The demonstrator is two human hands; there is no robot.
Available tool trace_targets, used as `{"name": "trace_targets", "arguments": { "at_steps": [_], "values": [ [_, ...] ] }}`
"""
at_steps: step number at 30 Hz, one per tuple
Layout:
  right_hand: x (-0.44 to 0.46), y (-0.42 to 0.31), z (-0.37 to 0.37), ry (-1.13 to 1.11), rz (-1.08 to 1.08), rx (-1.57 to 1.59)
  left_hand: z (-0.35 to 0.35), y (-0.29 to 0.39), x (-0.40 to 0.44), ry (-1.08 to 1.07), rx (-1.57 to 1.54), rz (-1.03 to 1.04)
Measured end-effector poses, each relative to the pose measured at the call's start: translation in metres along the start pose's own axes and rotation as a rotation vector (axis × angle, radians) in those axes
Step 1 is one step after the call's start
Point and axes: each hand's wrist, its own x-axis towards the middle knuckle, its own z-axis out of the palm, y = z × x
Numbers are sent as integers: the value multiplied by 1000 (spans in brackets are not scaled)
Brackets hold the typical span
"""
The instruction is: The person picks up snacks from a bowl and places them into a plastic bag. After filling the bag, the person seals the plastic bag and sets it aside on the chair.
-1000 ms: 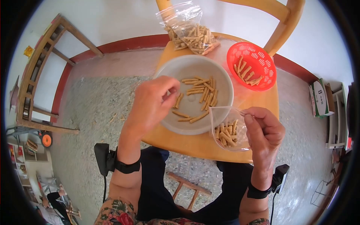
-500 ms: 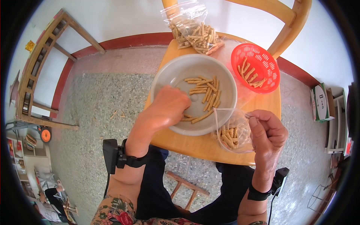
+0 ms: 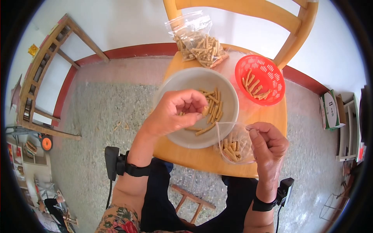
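My left hand is raised over the grey bowl, fingers curled and thumb pressed in. The end of a short tan snack stick shows at the fingertips; how many are held is hidden. More snack sticks lie in the bowl, partly behind the hand. My right hand pinches the rim of a clear plastic bag, keeping its mouth spread. Several sticks rest at the bottom of this bag, which sits on the wooden chair seat beside the bowl.
A red plastic basket with several sticks stands right of the bowl. Behind the bowl is a fuller zip bag of sticks, near the chair's backrest. A wooden frame stands at left, a box at right.
My left hand has lifted from inside the bowl and moved right toward the bag, now with a stick showing at its fingertips. My right hand still pinches the bag's rim.
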Motion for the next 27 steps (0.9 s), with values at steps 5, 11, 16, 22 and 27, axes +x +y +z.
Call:
{"name": "trace_targets", "arguments": {
  "at_steps": [5,11,16,22,27],
  "values": [
    [1,0,3,7,1,-9,-3,7,-1,104,-383,-74],
    [1,-1,10,13,-3,9,3,8,-2,155,-583,24],
    [2,0,12,-12,-4,-15,22,30,-8,129,-535,55],
    [1,2,9,-23,-54,-43,52,47,-16,47,-27,264],
    [1,4,11,-7,-94,-31,67,40,-9,105,404,483]
  ]
}}
